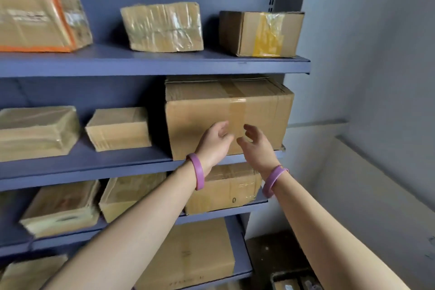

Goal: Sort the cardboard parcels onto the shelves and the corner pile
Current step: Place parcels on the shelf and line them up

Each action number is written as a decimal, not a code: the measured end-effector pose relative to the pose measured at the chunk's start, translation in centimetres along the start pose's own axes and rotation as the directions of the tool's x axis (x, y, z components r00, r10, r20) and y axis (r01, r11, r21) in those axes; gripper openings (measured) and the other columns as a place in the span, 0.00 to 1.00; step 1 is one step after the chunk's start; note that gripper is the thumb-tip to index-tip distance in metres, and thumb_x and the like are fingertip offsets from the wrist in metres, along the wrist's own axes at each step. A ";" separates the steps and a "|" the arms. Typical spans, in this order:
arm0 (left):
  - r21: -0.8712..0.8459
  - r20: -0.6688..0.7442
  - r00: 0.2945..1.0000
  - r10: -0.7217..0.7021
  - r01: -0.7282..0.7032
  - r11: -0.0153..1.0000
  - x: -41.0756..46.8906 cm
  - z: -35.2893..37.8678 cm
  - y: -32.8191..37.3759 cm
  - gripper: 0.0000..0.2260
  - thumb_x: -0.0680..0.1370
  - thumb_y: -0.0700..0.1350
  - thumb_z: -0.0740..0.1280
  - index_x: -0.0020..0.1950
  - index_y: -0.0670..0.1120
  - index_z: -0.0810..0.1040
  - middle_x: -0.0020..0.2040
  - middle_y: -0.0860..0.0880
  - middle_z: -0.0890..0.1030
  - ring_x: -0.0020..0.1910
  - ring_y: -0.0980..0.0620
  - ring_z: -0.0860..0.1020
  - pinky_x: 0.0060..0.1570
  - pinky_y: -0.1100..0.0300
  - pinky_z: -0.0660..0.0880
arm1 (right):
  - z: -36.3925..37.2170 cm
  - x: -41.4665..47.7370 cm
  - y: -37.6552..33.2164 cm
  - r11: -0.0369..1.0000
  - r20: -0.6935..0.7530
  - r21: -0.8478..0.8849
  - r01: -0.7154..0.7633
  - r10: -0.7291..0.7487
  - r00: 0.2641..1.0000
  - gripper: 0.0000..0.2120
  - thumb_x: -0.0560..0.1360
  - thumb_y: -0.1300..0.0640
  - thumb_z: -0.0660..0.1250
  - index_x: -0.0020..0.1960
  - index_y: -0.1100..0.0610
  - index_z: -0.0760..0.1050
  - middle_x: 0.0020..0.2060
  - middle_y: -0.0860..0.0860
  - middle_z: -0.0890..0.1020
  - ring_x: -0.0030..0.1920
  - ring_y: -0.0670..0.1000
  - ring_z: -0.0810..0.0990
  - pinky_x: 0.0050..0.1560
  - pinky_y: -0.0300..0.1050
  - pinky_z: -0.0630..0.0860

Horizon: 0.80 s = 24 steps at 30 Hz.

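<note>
Nearest, left hand (215,142) and right hand (257,148), fingers slack and gripping nothing, just before large taped parcel (204,113) standing at right end of second shelf (94,167); smaller parcels (118,128) beside, above and below.

Soft, even light, moderately bright, with the pale wall (376,54) at right the brightest area. Deep shade sits under each shelf board (141,63), darkest in the recess left of the large box (259,110). Clear wrap on the top-shelf parcel (162,27) throws small white glints. The orange-taped parcel (35,12) and the whole left edge are smeared. The left hand (215,141) and right hand (255,146) are soft at the fingertips. Shelf lines bow and tilt toward the edges.
</note>
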<state>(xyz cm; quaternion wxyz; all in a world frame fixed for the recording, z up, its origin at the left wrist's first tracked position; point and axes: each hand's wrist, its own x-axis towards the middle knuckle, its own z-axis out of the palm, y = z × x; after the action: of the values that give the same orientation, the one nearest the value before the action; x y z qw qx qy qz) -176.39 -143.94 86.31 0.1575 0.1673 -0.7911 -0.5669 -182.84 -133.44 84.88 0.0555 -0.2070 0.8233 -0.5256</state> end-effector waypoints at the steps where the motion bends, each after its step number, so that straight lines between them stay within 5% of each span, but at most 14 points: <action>1: -0.001 -0.040 0.999 -0.010 0.010 1.000 -0.4 -2.0 -0.4 0.22 0.83 0.43 0.61 0.77 0.47 0.65 0.75 0.47 0.69 0.73 0.51 0.68 0.68 0.60 0.67 | 1.6 -0.1 -1.2 1.000 0.031 0.002 0.021 -0.021 0.999 0.23 0.80 0.58 0.61 0.74 0.56 0.65 0.72 0.53 0.71 0.72 0.51 0.69 0.66 0.43 0.67; 4: 0.003 -0.133 0.990 -0.037 0.038 0.999 -2.0 -7.5 -1.7 0.21 0.83 0.42 0.61 0.77 0.48 0.65 0.74 0.48 0.70 0.72 0.51 0.68 0.61 0.63 0.67 | 6.4 -0.6 -4.2 0.998 0.116 0.026 0.059 -0.062 0.991 0.23 0.80 0.57 0.61 0.75 0.56 0.64 0.72 0.53 0.71 0.72 0.51 0.69 0.65 0.41 0.66; 10: -0.015 -0.284 0.953 -0.107 0.108 0.994 -6.6 -19.0 -5.2 0.22 0.82 0.40 0.60 0.77 0.45 0.65 0.73 0.47 0.70 0.72 0.50 0.68 0.65 0.62 0.64 | 17.0 -4.2 -10.3 0.995 0.264 0.060 0.084 -0.097 0.960 0.25 0.81 0.59 0.61 0.76 0.58 0.61 0.73 0.55 0.69 0.73 0.53 0.68 0.65 0.39 0.64; 16: -0.053 -0.364 0.921 -0.138 0.127 0.990 -11.2 -30.3 -8.6 0.22 0.83 0.41 0.60 0.77 0.47 0.63 0.74 0.47 0.69 0.72 0.51 0.67 0.63 0.62 0.64 | 26.6 -9.0 -16.2 0.994 0.311 0.038 0.098 -0.105 0.945 0.26 0.82 0.58 0.60 0.78 0.56 0.57 0.71 0.57 0.71 0.66 0.57 0.74 0.50 0.38 0.68; 24: -0.041 -0.416 0.896 -0.157 0.154 0.987 -16.6 -42.9 -13.4 0.23 0.83 0.43 0.62 0.77 0.47 0.63 0.74 0.47 0.69 0.72 0.50 0.68 0.63 0.62 0.63 | 37.8 -14.7 -22.2 0.994 0.349 0.055 0.093 -0.106 0.931 0.26 0.82 0.58 0.60 0.78 0.57 0.57 0.67 0.59 0.75 0.66 0.57 0.74 0.50 0.38 0.68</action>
<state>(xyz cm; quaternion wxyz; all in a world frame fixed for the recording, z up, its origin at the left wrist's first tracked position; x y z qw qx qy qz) -141.57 -176.87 85.81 0.2780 0.3470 -0.7211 -0.5313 -151.54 -167.45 86.04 0.1788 -0.3378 0.7787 -0.4976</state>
